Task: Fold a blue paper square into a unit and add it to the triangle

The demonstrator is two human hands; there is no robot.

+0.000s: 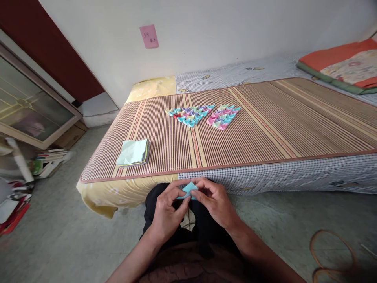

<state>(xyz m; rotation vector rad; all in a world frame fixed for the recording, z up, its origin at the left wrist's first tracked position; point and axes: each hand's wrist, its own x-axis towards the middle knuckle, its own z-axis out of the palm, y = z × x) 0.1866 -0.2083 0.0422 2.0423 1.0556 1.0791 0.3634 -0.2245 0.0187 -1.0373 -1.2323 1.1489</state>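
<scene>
A small folded piece of light-blue paper (191, 188) is held up over my lap, just in front of the bed's near edge. My left hand (169, 206) pinches its left side between thumb and fingers. On the opposite side my right hand (213, 198) grips the paper, its thumb pressed on the face. Fingers cover part of the folds. Beyond my hands, two groups of folded paper pieces in several colours, a larger one (191, 114) and a smaller one (224, 116), lie in rows on the mat. To the left rests a stack of square paper (132, 152), pale green on top.
A striped bamboo mat (259, 133) covers the bed. Folded orange bedding (338, 65) lies at the far right. A pink note (149, 36) is on the wall. At left stands a glass-fronted cabinet (32, 102); an orange loop (332, 251) is on the floor at right.
</scene>
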